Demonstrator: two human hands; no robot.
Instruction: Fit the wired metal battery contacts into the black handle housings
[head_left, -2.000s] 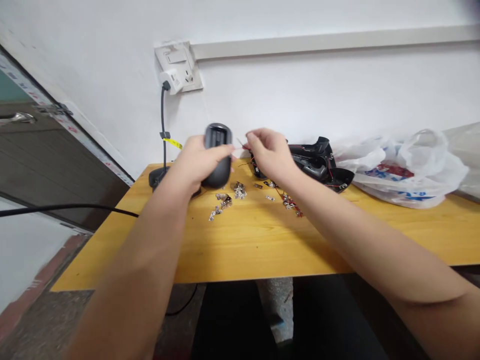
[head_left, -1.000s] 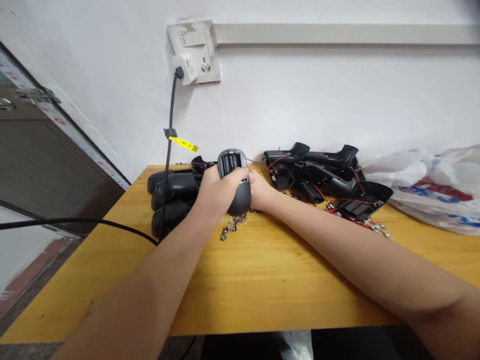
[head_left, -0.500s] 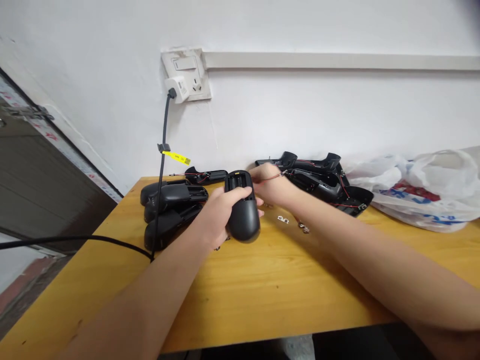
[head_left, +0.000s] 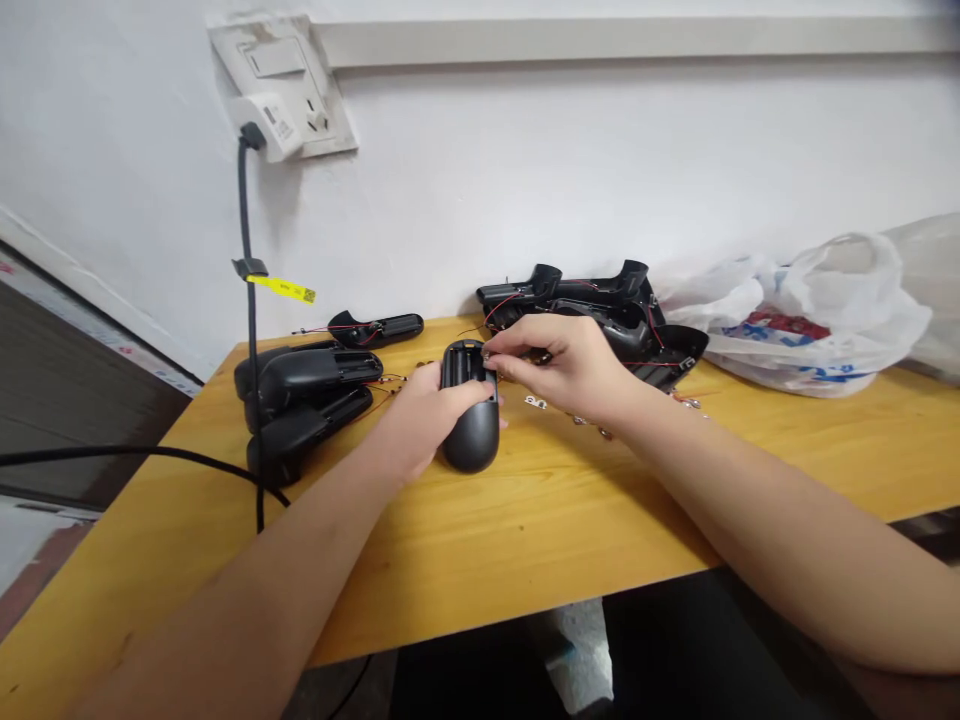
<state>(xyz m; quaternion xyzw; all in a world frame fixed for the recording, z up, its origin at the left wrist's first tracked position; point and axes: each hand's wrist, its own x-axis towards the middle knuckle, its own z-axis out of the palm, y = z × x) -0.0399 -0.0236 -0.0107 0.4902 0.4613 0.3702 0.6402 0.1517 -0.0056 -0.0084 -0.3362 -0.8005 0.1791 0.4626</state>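
My left hand (head_left: 431, 415) grips a black plastic housing (head_left: 472, 435) with a rounded lower end and an open battery compartment at its top. The thumb lies across the compartment's lower part. At the compartment's upper right edge, my right hand (head_left: 551, 360) pinches a small metal piece (head_left: 486, 357), too small to name surely. Thin wires run near those fingers. Below the right hand, a small white part (head_left: 535, 402) and small metal pieces (head_left: 604, 433) lie on the wooden table (head_left: 450, 560).
Several black housings (head_left: 322, 375) lie at the left, another (head_left: 382, 328) behind them. More wired black shells (head_left: 622, 320) are piled by the wall. A white plastic bag (head_left: 817, 330) stands right. A black cable (head_left: 247, 220) hangs from a plugged-in adapter (head_left: 270, 125) across the table's left side.
My right hand has come from behind the housing's right side to its upper right edge, fingers now pinched there. My left hand still holds the housing. The camera view has shifted.
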